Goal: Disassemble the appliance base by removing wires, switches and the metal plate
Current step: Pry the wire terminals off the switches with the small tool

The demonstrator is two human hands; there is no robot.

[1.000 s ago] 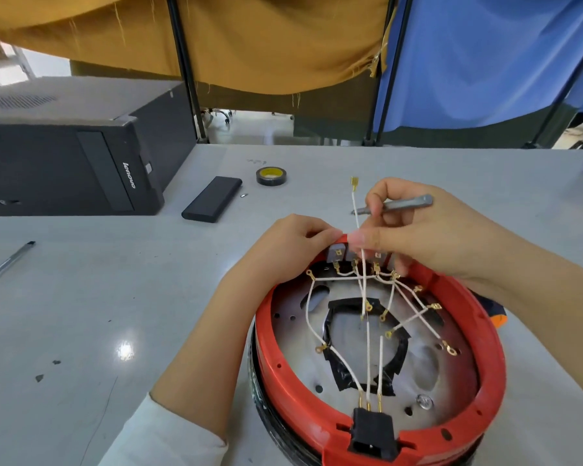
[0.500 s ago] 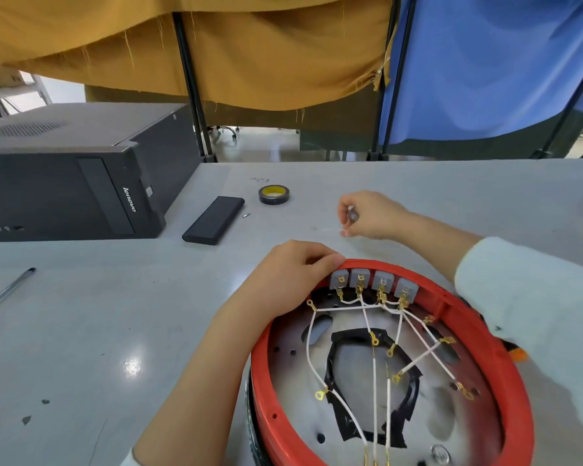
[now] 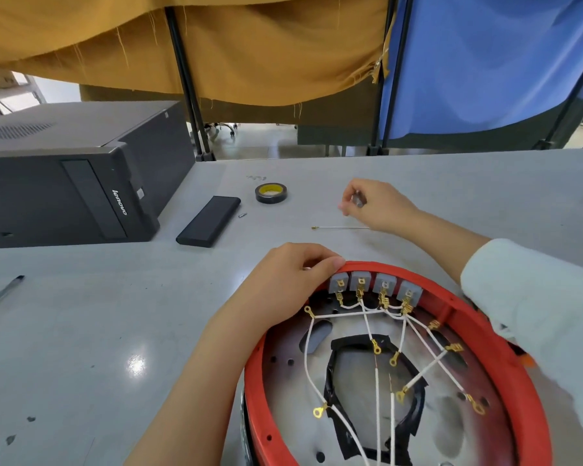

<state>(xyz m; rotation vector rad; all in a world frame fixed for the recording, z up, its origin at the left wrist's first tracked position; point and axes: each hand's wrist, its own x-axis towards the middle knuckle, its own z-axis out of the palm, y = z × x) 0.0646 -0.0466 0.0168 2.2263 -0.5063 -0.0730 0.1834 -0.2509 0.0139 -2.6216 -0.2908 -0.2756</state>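
While your left hand steadies it, the job sits part done.

Base: the round red plastic appliance base (image 3: 485, 334) lies open side up on the grey table (image 3: 81, 331), at the near right edge of the view, so its insides face you.

Plate: the dull silver metal plate (image 3: 451, 428) is seated inside the red ring, with a black gasket-like piece round its central opening.

Switches: four small grey switch blocks (image 3: 374, 284) stand in a row against the far inner wall, brass terminals plugged in.

Wires: thin white wires with brass ring and spade ends (image 3: 377, 381) fan from the switches across the plate; most look attached at the switch end, so I judge much of the wiring is yet to come off.

Left hand (image 3: 283, 284): curled over the far left rim, fingertips bearing on the red edge beside the first switch, likely to stop the base sliding.

Right hand (image 3: 377, 205): well beyond the base, fingers curled round a small grey metal tool (image 3: 358, 200), only its end showing.

Loose wire: one white wire with a brass tip (image 3: 340, 227) lies flat on the table just beside your right hand, clear of the base, apparently set aside.

Beyond: a roll of black tape with yellow core (image 3: 271, 193), a flat black rectangular case (image 3: 209, 220), a black desktop computer tower (image 3: 64, 183) and a pen (image 3: 0, 294).
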